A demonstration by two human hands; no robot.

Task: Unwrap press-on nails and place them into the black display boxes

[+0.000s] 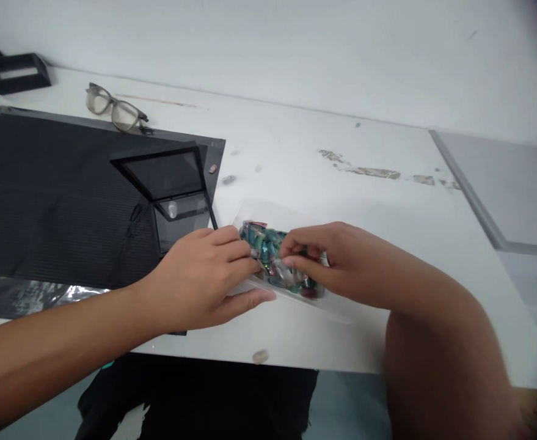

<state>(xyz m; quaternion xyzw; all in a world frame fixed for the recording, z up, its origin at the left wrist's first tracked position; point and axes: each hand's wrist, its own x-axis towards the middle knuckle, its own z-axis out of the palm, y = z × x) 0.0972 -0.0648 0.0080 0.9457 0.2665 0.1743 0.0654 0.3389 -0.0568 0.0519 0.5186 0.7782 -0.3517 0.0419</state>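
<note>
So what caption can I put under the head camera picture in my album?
Left hand and right hand at a clear container of shiny, colourful pieces, beside an open black case.

Small, glossy teal, green and clear pieces [273, 247] lie jumbled in a shallow, translucent plastic container [272, 212] on the white worktop [291, 153].

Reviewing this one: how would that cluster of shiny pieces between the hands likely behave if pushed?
The shiny pieces would probably shift separately rather than as one block, since they overlap in a jumble. Their bright reflections suggest smooth surfaces, perhaps slippery to a grip. Each looks small beside the right hand, so is probably light.
</note>
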